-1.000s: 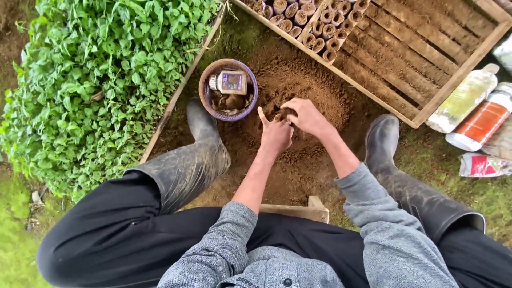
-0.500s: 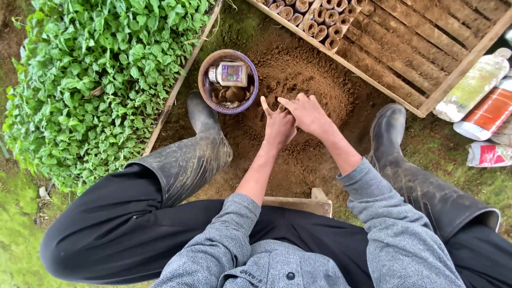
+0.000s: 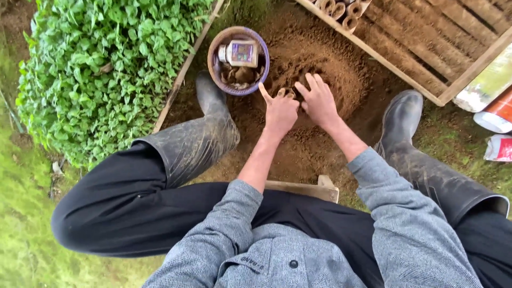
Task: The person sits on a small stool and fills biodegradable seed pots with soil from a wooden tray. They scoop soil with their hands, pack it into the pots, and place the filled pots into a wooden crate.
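My left hand is curled around a small brown tube pot, its forefinger sticking out, low over a mound of loose brown soil. Right beside the pot, my right hand lies flat on the mound with its fingers stretched into the soil, holding nothing that I can see. Both hands touch at the pot. A purple bowl stands just left of them with a small clear bottle and dark clumps inside.
A bed of green seedlings fills the left, edged by a wooden board. A slatted wooden crate at top right holds rolled soil pots. Muddy boots flank the soil. Bottles lie far right. A wooden stool is under me.
The view has shifted so the scene sits higher and further right. Both hands moved forward onto the soil mound, and the right hand opened flat beside the pot.
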